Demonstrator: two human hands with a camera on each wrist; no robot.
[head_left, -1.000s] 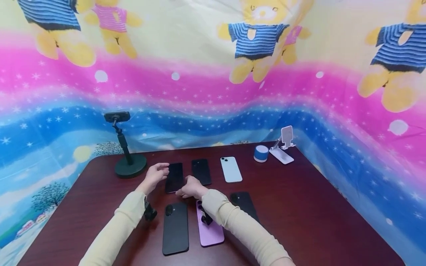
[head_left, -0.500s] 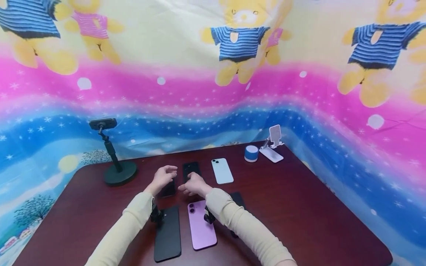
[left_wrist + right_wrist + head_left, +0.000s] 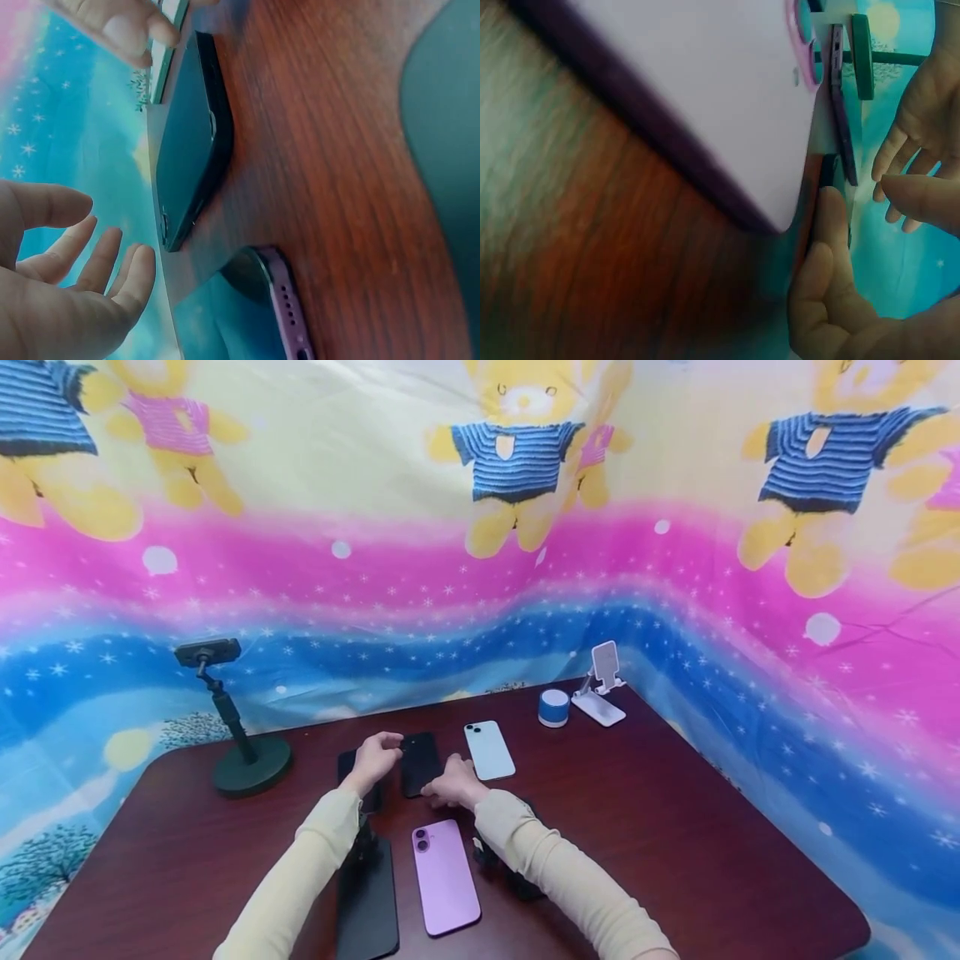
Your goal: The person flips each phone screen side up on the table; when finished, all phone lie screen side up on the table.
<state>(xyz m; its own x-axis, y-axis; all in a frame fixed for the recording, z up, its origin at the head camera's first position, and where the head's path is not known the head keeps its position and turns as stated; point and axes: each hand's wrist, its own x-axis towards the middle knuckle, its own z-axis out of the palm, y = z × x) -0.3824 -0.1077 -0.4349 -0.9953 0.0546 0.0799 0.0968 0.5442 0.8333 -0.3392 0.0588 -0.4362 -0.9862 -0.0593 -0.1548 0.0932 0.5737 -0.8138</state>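
My left hand [image 3: 375,757] hovers over a dark phone with a purple edge [image 3: 285,300], its fingertips beside the upper left corner of a black phone [image 3: 422,766]. In the left wrist view its fingers are loosely bent and apart from both phones. My right hand [image 3: 456,783] is at the black phone's lower right corner; in the right wrist view its index finger [image 3: 831,214] lies along that phone's edge, thumb raised away. The black phone lies flat, back up. Nearer me are a lilac phone [image 3: 446,881] and a dark grey phone [image 3: 369,902], both lying flat.
A pale phone [image 3: 491,750] lies right of the black one. Further back stand a blue and white cylinder [image 3: 553,708] and a white phone stand [image 3: 600,706]. A dark green stand [image 3: 252,766] is at the left. Another dark phone is mostly hidden under my right forearm.
Both hands have moved right, from either side of the purple-edged phone to the black phone beside it. The head view has swung right, shifting the scene left.
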